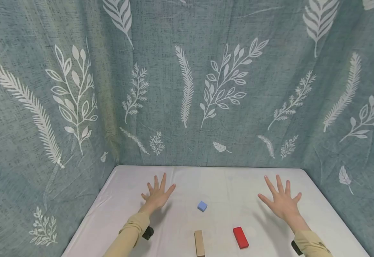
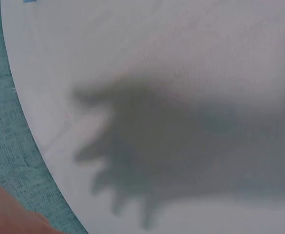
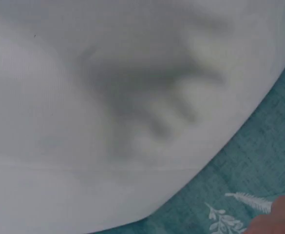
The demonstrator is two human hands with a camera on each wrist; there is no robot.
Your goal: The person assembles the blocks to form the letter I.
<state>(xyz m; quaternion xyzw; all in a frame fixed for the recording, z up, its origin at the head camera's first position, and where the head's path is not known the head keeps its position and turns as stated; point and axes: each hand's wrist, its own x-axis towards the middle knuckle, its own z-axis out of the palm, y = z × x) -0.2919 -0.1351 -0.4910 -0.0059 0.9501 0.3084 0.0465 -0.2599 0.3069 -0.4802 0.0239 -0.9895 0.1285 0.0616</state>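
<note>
My left hand [image 1: 156, 197] hovers over the left side of the white table with its fingers spread, holding nothing. On the other side my right hand [image 1: 283, 204] is also raised with fingers splayed and nothing in it. Between the hands lies a small blue cube [image 1: 202, 206], nearer to the left one. A tan wooden block [image 1: 199, 243] and a red block [image 1: 240, 237] lie closer to me. In each wrist view a blurred hand shadow falls on the table, and only an edge of the left hand [image 2: 10, 209] and of the right hand [image 3: 278, 217] shows.
The white table [image 1: 225, 182] has rounded far corners. A blue-green curtain [image 1: 174, 142] with white leaf patterns stands behind it and along both sides. Dark wrist cameras sit under the left sleeve [image 1: 132, 228] and the right sleeve [image 1: 312, 242].
</note>
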